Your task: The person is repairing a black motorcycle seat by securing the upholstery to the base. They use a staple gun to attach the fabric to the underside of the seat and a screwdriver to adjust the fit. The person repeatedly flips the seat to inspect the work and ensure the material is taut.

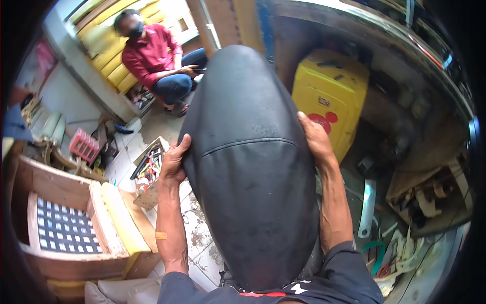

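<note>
A long black motorcycle seat [253, 192] with a raised seam across its middle lies lengthwise in front of me, its near end against my body. My left hand [174, 159] grips its left edge, thumb on top of the cover and fingers curled down the side. On the opposite edge, slightly higher up, my right hand [316, 139] clasps the seat the same way, its thumb lying along the cover. The fingertips of both hands are hidden beneath the seat's sides. The black cover looks smooth, with faint wrinkles below the seam.
At left stands a wooden frame [61, 258] with woven webbing. Beside my left arm is a tool box [147, 197]; a red crate [84, 145] sits farther off. A person in a red shirt [152, 53] crouches at the back. A yellow plastic case [329, 91] stands beyond my right hand.
</note>
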Motion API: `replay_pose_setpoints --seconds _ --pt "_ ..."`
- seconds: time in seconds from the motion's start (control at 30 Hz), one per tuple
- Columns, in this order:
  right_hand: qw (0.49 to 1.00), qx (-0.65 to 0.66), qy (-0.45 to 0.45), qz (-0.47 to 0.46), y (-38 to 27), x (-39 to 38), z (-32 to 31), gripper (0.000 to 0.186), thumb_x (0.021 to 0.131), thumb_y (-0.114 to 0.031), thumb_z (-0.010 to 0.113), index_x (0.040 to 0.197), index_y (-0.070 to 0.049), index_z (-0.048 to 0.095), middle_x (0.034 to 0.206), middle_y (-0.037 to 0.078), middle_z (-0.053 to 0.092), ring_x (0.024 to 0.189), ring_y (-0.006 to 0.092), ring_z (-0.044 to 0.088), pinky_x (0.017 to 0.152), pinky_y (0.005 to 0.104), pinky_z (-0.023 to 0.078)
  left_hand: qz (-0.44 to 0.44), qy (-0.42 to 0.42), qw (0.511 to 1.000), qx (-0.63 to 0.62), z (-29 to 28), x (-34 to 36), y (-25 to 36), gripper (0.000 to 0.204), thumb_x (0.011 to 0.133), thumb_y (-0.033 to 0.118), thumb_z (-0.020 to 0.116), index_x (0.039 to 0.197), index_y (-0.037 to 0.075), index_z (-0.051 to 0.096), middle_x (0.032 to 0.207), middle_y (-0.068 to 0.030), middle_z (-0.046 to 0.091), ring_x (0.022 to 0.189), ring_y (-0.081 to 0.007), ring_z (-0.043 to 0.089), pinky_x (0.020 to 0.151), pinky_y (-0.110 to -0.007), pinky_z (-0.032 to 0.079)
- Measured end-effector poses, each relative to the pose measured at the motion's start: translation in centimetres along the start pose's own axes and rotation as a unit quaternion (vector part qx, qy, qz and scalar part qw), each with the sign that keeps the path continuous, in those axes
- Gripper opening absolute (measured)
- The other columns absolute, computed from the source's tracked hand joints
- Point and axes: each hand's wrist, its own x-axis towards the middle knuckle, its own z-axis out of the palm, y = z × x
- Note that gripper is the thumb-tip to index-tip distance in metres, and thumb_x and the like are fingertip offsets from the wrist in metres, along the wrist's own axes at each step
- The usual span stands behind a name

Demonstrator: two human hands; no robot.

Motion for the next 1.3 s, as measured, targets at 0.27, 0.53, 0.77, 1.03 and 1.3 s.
replay_pose_setpoints --seconds 0.27,0.53,0.77,1.03,1.3 --pt "1.000 -0.012 0.012 0.005 0.0 -0.2 -1.2 0.055 0.113 -0.046 0.054 0.127 0.005 0.072 0.114 0.006 0.076 0.098 0.0119 0.070 0.089 0.0269 0.055 0.025 0.041 0.997 -0.067 2.3 -1.2 -0.2 0.052 0.107 0.039 0.067 0.137 -0.003 0.063 0.118 -0.0116 0.076 0.096 -0.0184 0.075 0.086 -0.034 0.064" --pt "0.997 -0.066 0.037 0.024 0.3 -0.7 -0.5 0.069 0.112 -0.056 0.052 0.129 0.008 0.069 0.117 0.011 0.075 0.101 0.0154 0.070 0.092 0.0296 0.055 0.104 0.177 0.956 0.212 3.1 0.7 -5.4 0.063 0.109 0.054 0.060 0.097 -0.004 0.079 0.077 -0.0079 0.072 0.075 -0.0108 0.064 0.068 -0.032 0.051" --pt "0.981 -0.154 0.115 0.008 2.1 0.9 -1.7 0.065 0.112 -0.053 0.051 0.127 0.007 0.071 0.115 0.008 0.072 0.105 0.0145 0.063 0.097 0.0312 0.049 0.024 0.156 0.967 0.198 2.6 4.7 -8.8 0.065 0.111 0.055 0.052 0.103 -0.003 0.079 0.085 -0.0083 0.075 0.079 -0.0146 0.068 0.074 -0.033 0.052" --pt "0.977 -0.163 0.123 -0.062 5.5 3.4 -2.1 0.059 0.112 -0.049 0.050 0.115 0.005 0.074 0.105 0.011 0.073 0.105 0.0185 0.064 0.096 0.0352 0.049 0.045 -0.093 0.969 -0.226 3.2 6.2 -11.4 0.058 0.117 0.047 0.037 0.148 0.002 0.057 0.140 -0.0150 0.067 0.119 -0.0242 0.069 0.103 -0.037 0.058" --pt "0.800 -0.514 0.147 -0.273 -5.2 0.8 1.3 0.074 0.111 -0.057 0.042 0.153 0.003 0.051 0.160 0.025 0.049 0.147 0.0442 0.047 0.121 0.0499 0.039 0.032 -0.239 0.878 -0.414 5.9 3.8 -9.3 0.065 0.116 0.050 0.033 0.154 0.000 0.050 0.151 -0.0217 0.058 0.135 -0.0347 0.062 0.115 -0.051 0.051"
